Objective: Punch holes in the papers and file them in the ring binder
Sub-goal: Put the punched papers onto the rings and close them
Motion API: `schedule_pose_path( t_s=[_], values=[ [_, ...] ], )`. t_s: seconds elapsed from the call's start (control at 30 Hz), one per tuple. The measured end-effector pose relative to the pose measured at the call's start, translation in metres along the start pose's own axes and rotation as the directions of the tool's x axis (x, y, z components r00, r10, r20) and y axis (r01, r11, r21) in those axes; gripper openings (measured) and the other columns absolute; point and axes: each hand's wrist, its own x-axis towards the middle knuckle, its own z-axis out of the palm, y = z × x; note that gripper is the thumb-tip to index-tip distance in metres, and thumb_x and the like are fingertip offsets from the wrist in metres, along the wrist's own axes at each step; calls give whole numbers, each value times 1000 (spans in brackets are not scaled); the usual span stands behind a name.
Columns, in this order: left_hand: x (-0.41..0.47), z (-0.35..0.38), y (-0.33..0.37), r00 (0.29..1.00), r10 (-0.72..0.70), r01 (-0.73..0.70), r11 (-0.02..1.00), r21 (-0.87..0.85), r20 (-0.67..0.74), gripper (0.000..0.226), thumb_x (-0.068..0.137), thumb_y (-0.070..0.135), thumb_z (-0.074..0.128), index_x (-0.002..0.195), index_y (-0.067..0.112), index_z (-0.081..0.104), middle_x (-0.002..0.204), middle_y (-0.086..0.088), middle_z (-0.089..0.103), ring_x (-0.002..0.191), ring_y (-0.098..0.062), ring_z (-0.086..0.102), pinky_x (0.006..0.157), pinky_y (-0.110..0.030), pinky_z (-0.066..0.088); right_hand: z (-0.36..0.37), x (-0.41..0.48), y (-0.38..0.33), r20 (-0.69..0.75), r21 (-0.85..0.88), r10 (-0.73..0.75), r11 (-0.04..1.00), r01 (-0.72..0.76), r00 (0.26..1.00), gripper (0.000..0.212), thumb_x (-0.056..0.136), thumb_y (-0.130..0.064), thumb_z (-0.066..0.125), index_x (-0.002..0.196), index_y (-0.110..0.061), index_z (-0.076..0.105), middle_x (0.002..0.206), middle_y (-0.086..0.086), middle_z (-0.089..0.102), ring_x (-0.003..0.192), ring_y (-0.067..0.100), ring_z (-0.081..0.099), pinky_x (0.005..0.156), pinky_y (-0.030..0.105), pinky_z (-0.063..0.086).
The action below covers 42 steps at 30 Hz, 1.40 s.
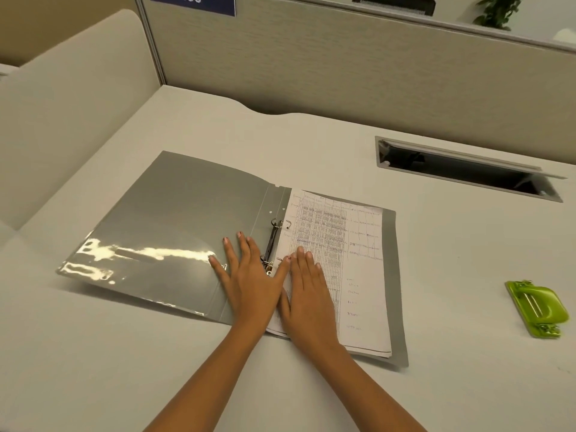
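A grey ring binder point(174, 219) lies spread open on the white desk. A stack of printed, handwritten papers point(358, 275) sits on its right half, beside the metal ring mechanism point(271, 241), whose rings stand open. My left hand point(249, 279) lies flat with spread fingers on the left cover next to the spine. My right hand point(307, 294) rests flat on the papers' left margin, fingertips near the lower ring. A green hole punch point(537, 308) lies on the desk far to the right, away from both hands.
A cable tray opening point(467, 173) with a raised lid is cut into the desk behind the binder, to the right. Beige partition walls point(311, 63) close off the back and left. A plant point(495, 10) stands beyond the partition.
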Motion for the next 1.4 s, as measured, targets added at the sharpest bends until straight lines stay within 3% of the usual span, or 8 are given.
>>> schedule_pose_path(
  t_s=[0.53,0.67,0.77,0.87,0.97,1.13,1.23,1.4],
  values=[
    [1,15,-4,998,46,-44,998,40,-51,77,90,63,18,145,14,41,154,-10,34,146,-31,18,115,-56,-4,2,-2,-1,9,-21,5,1000,-5,1000,62,99,-43,21,153,-12,11,161,3,3,148,11,-2,120,32,5],
    [-2,10,-3,994,66,-73,994,-83,-83,72,87,65,29,142,21,46,149,-3,43,146,-26,21,117,-53,-8,1,-2,-1,6,-9,2,1000,-2,1000,64,98,-46,11,152,-11,14,161,3,6,148,11,-1,120,32,5],
    [-8,-2,2,995,4,-22,983,-180,-100,63,84,64,44,131,23,58,132,-5,61,136,-23,42,117,-43,10,0,-2,-1,-3,12,-2,1000,2,1000,65,98,-46,10,152,-12,15,161,2,7,148,10,-1,120,32,5],
    [-8,-15,6,985,-82,34,955,-294,-153,29,91,41,55,111,25,68,107,-1,71,106,-20,59,97,-37,39,-1,-1,1,0,86,23,996,-23,1000,60,98,-43,22,152,-17,17,161,-4,7,147,5,-1,120,29,4],
    [6,-23,10,987,-118,63,903,-425,-104,20,94,27,55,102,18,71,96,-1,72,87,-17,64,74,-34,55,-4,-1,3,1,133,37,990,-37,999,57,99,-41,26,152,-20,18,160,-9,9,146,1,-1,121,25,1],
    [39,-20,8,997,-81,72,935,-348,-11,8,86,23,67,93,23,70,94,-1,71,87,-23,64,70,-40,58,-4,-3,2,-19,134,33,991,-30,999,55,99,-38,30,151,-19,22,160,-7,14,147,3,3,120,24,0],
    [47,-20,11,995,-81,93,952,-293,54,25,83,27,73,105,18,66,102,-5,68,95,-26,62,76,-42,56,-3,-3,2,-36,137,32,990,-27,999,55,99,-39,29,150,-19,25,159,-7,16,147,4,4,120,24,2],
    [50,-24,16,980,-91,132,963,-236,177,23,92,22,61,110,10,57,103,-8,67,91,-25,63,66,-32,48,-2,-3,2,-61,129,27,991,-19,998,53,99,-36,31,149,-17,28,158,-4,20,147,7,9,120,27,5]
  ],
)
